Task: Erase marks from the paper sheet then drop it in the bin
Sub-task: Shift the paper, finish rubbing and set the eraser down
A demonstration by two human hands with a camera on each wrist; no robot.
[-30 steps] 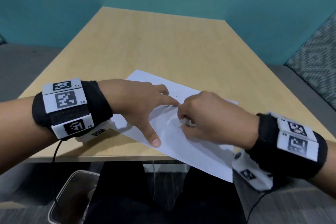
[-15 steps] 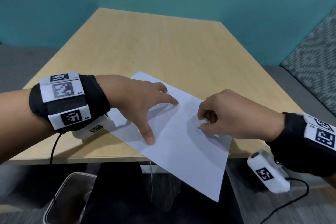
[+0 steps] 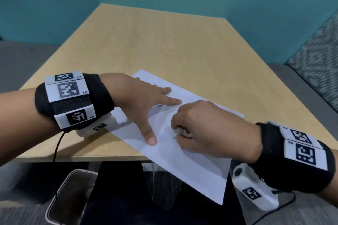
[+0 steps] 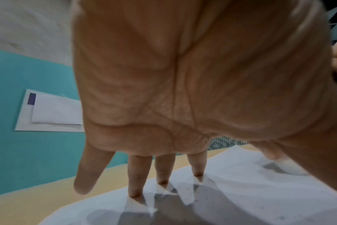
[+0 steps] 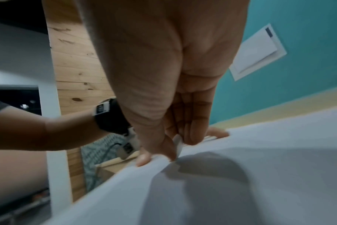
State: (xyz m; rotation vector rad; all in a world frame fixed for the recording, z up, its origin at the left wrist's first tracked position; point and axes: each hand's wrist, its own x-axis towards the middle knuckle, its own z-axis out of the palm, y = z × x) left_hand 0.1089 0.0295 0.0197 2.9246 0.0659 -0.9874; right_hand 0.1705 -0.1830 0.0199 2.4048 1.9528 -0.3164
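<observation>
A white paper sheet (image 3: 192, 166) lies slantwise on the wooden table (image 3: 164, 42), its near corner hanging over the front edge. My left hand (image 3: 164, 120) presses flat on the sheet's left part with fingers and thumb spread; the left wrist view shows its fingertips (image 4: 135, 193) on the paper (image 4: 240, 197). My right hand (image 3: 178, 132) is on the sheet between the left thumb and index finger. It pinches a small white eraser (image 5: 178, 143) against the paper (image 5: 260, 182). A small dark mark (image 3: 173, 137) shows by its fingertips.
A bin (image 3: 64, 197) with a pale rim stands on the floor below the table's front left edge. A patterned seat (image 3: 318, 56) is at the right. The table's far half is bare wood. Cables hang from both wrist cameras.
My right hand swung right, away from the left fingers, then came back left onto the sheet, now nearer the left thumb. The left hand kept pressing the paper.
</observation>
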